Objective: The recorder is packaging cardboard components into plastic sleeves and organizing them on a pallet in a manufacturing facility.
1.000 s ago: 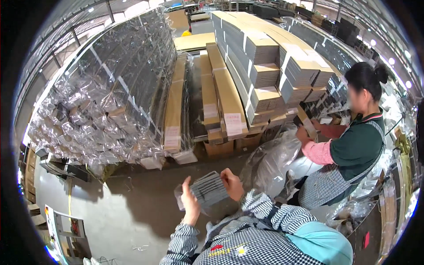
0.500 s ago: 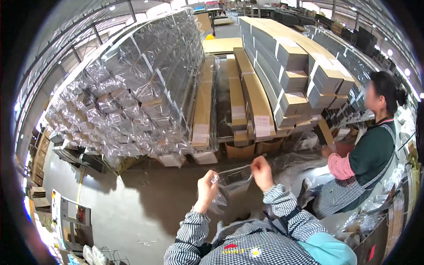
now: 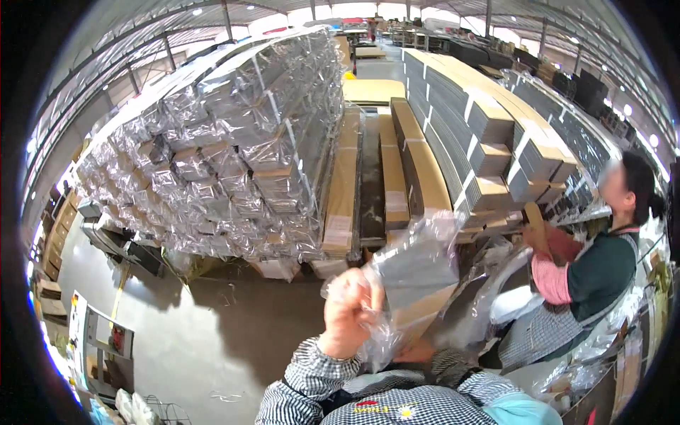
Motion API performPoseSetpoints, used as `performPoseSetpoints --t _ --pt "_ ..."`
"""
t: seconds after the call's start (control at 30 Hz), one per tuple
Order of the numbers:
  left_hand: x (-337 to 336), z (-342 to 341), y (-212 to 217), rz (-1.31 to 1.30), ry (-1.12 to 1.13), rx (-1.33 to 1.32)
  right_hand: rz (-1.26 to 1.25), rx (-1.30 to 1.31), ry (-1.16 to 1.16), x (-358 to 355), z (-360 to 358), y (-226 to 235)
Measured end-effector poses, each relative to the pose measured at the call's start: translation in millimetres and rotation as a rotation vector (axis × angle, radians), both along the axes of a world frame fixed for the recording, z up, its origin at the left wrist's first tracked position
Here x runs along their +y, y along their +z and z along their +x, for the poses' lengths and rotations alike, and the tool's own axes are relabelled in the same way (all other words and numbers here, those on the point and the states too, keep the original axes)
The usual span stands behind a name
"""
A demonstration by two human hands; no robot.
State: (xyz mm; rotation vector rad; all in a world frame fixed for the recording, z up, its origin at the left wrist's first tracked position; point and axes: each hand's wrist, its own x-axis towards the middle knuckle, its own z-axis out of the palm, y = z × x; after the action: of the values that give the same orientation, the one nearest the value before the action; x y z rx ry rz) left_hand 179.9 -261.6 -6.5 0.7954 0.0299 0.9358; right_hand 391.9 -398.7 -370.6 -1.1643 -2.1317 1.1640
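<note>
A pack of grey and brown cardboard [image 3: 418,292], loosely covered in clear plastic film [image 3: 438,237], stands tilted in front of my body. My left hand [image 3: 347,315] is closed on the crumpled film at the pack's left side. Low down by the brown end of the pack is my right hand [image 3: 416,351]. It touches or lies just behind that end; its fingers are blurred and partly hidden. More loose film hangs below my left hand.
Tall stacks of film-wrapped cardboard [image 3: 205,156] rise at the left, strapped cardboard bundles [image 3: 489,152] at the right. A co-worker [image 3: 602,262] sits close on my right, holding a brown strip, with loose film between us. A small stand [image 3: 99,347] is at the lower left.
The cardboard pack in film has come up in front of me. My right hand has dropped from beside the film to the pack's lower end. My left hand has shifted slightly right.
</note>
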Motion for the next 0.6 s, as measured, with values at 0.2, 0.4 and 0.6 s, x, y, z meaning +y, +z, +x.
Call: performPoseSetpoints --t 0.2,0.4,0.6 --pt "61.8 0.1 60.6 0.057 0.29 -0.025 -0.369 0.543 -0.516 65.6 -51.3 6.4" --pt "102.7 -76.2 -46.2 -0.048 0.845 0.444 0.258 0.79 -1.126 294.9 41.1 169.3" --pt "88.7 -98.5 -67.8 -0.056 0.888 0.631 -0.244 1.075 -0.911 553.1 103.3 219.2"
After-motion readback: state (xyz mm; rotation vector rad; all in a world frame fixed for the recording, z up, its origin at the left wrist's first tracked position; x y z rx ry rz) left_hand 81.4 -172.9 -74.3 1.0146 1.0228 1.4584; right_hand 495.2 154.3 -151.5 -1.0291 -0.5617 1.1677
